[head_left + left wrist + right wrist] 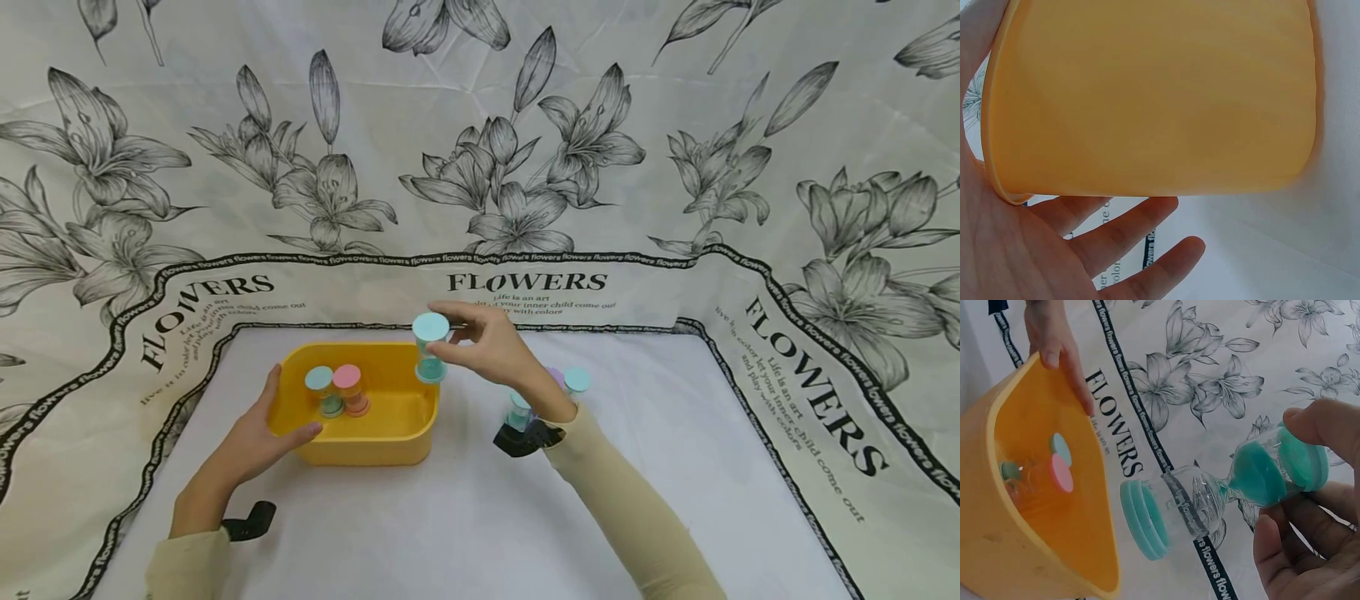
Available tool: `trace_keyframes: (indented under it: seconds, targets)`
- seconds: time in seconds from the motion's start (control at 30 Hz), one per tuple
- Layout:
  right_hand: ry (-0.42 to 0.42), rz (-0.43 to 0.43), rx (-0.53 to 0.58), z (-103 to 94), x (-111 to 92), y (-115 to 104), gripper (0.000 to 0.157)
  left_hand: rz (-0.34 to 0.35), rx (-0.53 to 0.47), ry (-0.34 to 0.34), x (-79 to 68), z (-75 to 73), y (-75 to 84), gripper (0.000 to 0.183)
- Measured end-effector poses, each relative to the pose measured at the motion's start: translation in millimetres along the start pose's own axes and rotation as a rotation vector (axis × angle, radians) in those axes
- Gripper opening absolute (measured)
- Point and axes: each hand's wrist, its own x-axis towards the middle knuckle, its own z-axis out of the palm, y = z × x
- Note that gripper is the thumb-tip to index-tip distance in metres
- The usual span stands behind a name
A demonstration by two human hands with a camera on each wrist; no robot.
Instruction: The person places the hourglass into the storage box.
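Observation:
My right hand (491,342) pinches a teal sand timer (431,348) by its upper end, between thumb and fingers. The timer hangs upright over the right rim of a yellow bin (360,450); in the right wrist view its clear bulbs show teal sand. Inside the bin stand another teal sand timer (319,390) and a pink sand timer (348,389), side by side. My left hand (251,433) rests at the bin's left front corner, thumb over the rim. Its other fingers (1141,225) lie straight and spread along the outside wall in the left wrist view.
More sand timers stand right of the bin, partly hidden by my right wrist: a teal timer (576,382), a purple timer (556,377) and a nearer teal timer (519,408). A flower-printed cloth (360,292) rises behind the white table (450,525).

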Motion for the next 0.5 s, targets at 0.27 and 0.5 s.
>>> trace_keyframes:
  seconds: [0.27,0.5]
  targets:
    - [-0.077,-0.01,0.012,20.4,28,-5,0.047,0.01,0.01,0.003,1.5,-0.1,0.5,0.126]
    - [-0.21,0.051,0.016,34.2,53,6,0.045,0.001,0.013,-0.007,-0.9,-0.5,0.0,0.126]
